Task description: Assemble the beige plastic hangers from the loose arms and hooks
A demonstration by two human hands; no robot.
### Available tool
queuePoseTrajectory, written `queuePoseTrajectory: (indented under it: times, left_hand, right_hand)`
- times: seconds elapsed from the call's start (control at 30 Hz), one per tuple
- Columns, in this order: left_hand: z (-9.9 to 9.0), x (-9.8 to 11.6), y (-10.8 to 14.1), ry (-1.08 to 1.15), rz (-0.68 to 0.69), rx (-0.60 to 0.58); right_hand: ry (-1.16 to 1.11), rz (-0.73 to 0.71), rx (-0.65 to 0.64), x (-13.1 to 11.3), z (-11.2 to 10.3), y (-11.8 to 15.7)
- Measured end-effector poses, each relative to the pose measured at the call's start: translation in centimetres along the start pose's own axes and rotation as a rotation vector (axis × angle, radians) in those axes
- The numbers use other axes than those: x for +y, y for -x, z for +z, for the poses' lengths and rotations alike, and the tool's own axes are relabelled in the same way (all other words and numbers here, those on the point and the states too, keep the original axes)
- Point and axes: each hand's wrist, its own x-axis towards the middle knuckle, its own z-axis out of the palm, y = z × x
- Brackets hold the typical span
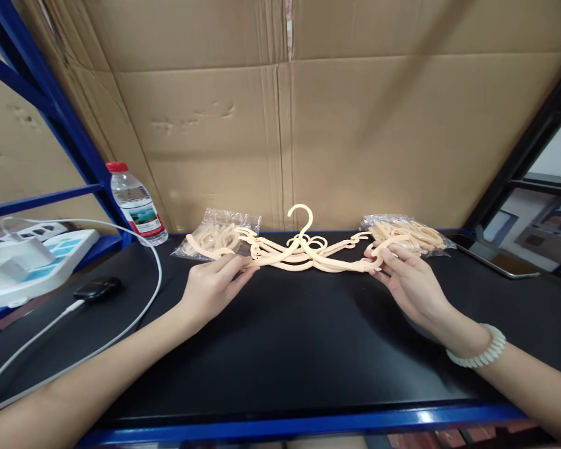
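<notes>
A cream plastic clothes hanger (283, 255) is held up between my two hands, its hook (303, 213) pointing upward. My left hand (217, 284) pinches it near its left end, and a curved cream piece (206, 251) shows just beyond the fingers. At the other end, my right hand (411, 284) has thumb and fingers closed on the hanger's right arm, around a curved end part. More cream hangers (339, 248) lie close behind it on the black tabletop (280, 349), partly hidden by the held one.
Clear plastic bags of cream hanger parts lie at the back: a left bag (234, 221) and a right bag (409, 231). A red-capped water bottle (138, 206) stands back left. Further left are a power strip (70, 252), a white cable (158, 280) and a black device (97, 288). A phone-like slab (500, 262) lies right.
</notes>
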Motion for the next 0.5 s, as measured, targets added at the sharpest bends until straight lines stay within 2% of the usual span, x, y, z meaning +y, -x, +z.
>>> queuePoseTrajectory:
  times: [0.17, 0.33, 0.5]
  left_hand:
    - [-0.3, 0.7, -0.2, 0.010, 0.035, 0.004]
    - [-0.5, 1.7, -0.2, 0.026, 0.060, -0.016]
    - [-0.8, 2.5, -0.3, 0.036, 0.032, -0.035]
  right_hand:
    - [0.100, -0.035, -0.071, -0.2, 0.5, 0.4]
    - [0.114, -0.013, -0.214, 0.1, 1.1, 0.8]
    - [0.402, -0.054, -0.392, 0.5, 0.8, 0.9]
